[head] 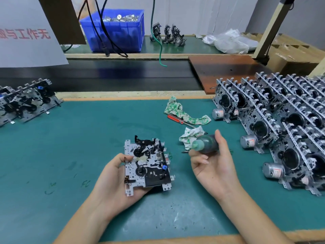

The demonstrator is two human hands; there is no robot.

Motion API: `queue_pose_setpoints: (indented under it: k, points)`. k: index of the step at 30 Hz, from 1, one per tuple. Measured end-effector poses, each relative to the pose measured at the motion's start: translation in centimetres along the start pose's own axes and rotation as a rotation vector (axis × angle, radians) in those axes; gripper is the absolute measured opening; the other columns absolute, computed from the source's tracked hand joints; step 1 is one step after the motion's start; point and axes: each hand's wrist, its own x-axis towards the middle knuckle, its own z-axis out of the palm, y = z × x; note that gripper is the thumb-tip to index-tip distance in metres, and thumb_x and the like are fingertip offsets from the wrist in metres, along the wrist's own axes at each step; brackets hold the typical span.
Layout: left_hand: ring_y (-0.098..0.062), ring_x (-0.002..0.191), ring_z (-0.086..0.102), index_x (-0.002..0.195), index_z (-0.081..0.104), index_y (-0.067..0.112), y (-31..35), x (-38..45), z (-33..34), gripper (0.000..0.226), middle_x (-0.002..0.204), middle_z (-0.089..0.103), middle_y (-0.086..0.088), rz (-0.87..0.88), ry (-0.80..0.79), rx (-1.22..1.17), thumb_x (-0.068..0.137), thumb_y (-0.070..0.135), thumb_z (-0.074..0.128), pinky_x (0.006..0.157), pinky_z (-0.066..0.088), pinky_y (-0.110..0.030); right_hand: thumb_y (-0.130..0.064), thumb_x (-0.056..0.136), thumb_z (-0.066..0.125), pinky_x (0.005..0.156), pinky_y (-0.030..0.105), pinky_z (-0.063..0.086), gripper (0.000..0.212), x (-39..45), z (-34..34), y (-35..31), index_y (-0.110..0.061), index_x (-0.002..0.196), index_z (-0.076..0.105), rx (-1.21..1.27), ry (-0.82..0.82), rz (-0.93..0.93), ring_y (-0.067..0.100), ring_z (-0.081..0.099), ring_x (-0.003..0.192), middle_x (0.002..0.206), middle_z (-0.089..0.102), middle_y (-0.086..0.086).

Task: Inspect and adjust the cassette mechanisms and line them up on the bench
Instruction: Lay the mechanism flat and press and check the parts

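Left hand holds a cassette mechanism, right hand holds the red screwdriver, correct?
Not quite. In the head view the right hand holds a small dark green bottle; the red screwdriver lies on the bench by the rag. The left hand does hold a cassette mechanism.

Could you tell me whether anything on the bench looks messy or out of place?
Yes: green smears stain the mat, and green-stained rags lie crumpled over the red screwdriver. The mechanisms seem intact.
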Motion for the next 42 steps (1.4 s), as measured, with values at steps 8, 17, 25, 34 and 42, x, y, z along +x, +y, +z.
queue_pose_setpoints:
  k: [8,17,25,34,42]
  points:
    - [-0.041,0.107,0.062,0.107,0.069,-0.005,1.3,3.8,2.1,0.052,0.118,0.062,-0.027,-0.030,-0.267,0.060,0.068,0.010,0.038,0.087,0.052,-0.054,-0.038,0.067,0.068,0.033,0.011,0.034,0.028,1.5,2.4,-1.9,-0.011,0.070,0.062,-0.003,0.004,-0.080,0.005,0.038,0.050,0.067,0.056,0.003]
    - [-0.041,0.117,0.056,0.123,0.061,-0.001,1.4,6.0,0.5,0.078,0.131,0.052,-0.031,-0.107,-0.227,0.085,0.080,0.063,0.047,0.103,0.042,-0.049,-0.045,0.067,0.064,0.032,0.014,0.029,0.033,3.5,2.1,0.0,-0.015,0.072,0.052,-0.202,0.096,-0.439,0.005,0.034,0.040,0.061,0.047,0.001]
    - [-0.043,0.123,0.050,0.131,0.053,-0.002,1.3,6.4,0.3,0.076,0.136,0.047,-0.031,-0.130,-0.225,0.042,0.090,0.060,0.039,0.103,0.038,-0.056,-0.035,0.092,0.052,0.033,0.015,0.026,0.033,4.4,1.2,0.5,-0.015,0.067,0.043,-0.394,0.156,-0.566,0.005,0.032,0.038,0.048,0.041,-0.004]
    - [-0.040,0.115,0.058,0.122,0.063,0.001,1.3,6.7,-0.3,0.070,0.130,0.055,-0.027,-0.118,-0.198,0.063,0.087,0.059,0.044,0.097,0.047,-0.052,-0.032,0.092,0.052,0.033,0.016,0.027,0.029,4.6,1.0,0.6,-0.014,0.072,0.041,-0.434,0.180,-0.586,0.004,0.036,0.038,0.049,0.045,-0.006]
    - [-0.039,0.117,0.057,0.123,0.062,0.002,1.2,6.7,-0.5,0.071,0.131,0.055,-0.026,-0.114,-0.191,0.081,0.090,0.061,0.039,0.099,0.045,-0.051,-0.030,0.094,0.051,0.035,0.014,0.030,0.025,4.7,1.0,0.6,-0.016,0.074,0.043,-0.465,0.194,-0.595,0.002,0.042,0.040,0.049,0.049,-0.010]
